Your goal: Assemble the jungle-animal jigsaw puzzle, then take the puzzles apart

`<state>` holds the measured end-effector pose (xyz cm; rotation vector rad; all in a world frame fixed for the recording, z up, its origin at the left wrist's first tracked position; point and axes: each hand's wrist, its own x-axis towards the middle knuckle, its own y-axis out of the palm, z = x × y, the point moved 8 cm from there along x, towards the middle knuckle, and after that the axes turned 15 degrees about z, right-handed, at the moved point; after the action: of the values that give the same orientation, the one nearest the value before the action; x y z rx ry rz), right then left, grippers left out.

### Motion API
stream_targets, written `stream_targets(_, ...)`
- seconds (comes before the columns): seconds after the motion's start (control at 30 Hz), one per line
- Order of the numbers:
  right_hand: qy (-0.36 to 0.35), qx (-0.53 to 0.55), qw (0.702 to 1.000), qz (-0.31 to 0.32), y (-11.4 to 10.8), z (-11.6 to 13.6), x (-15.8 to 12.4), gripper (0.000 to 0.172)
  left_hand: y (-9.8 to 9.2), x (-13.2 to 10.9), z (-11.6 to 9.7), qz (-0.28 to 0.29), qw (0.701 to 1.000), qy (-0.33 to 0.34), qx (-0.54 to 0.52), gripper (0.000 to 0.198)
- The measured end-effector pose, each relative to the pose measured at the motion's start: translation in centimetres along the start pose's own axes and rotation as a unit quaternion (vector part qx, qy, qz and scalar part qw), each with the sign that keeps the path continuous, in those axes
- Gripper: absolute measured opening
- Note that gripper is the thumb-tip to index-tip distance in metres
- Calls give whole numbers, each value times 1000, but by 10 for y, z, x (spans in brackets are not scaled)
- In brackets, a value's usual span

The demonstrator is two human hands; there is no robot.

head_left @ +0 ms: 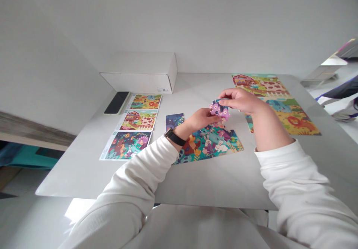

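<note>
Above the far edge of a partly assembled jigsaw puzzle (208, 142), both hands hold puzzle pieces (219, 109) printed in pink, purple and dark blue. My right hand (240, 100) pinches them at the upper right, thumb on top. My left hand (201, 118), with a black watch on its wrist, is closed at their lower left. Whether the pieces are joined or only overlap, I cannot tell. Rabbits and plants on teal show in the assembled part, and my left hand and wrist hide some of it.
Left of the puzzle lies a reference sheet (114, 144) with three pictures, a phone (116, 103) beside it. A white box (137, 81) stands behind them. Assembled farm (263, 85) and lion (296, 122) puzzles lie at the right of the white table (218, 185).
</note>
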<state>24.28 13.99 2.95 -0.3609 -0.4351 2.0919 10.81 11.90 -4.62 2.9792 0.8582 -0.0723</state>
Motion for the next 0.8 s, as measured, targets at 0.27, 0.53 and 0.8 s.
stream_targets(0.27,19,26,998,-48,-4,-12,0,45,-3,-8,-17,18,1000,-5,-6,37)
stream_targets(0.53,53,81,995,-26,-1,-12,-3,46,-2,-9,-31,25,996,4,89,35)
stream_targets(0.8,34,68,996,-37,4,-3,-4,47,-10,-11,-31,26,992,-21,120,40)
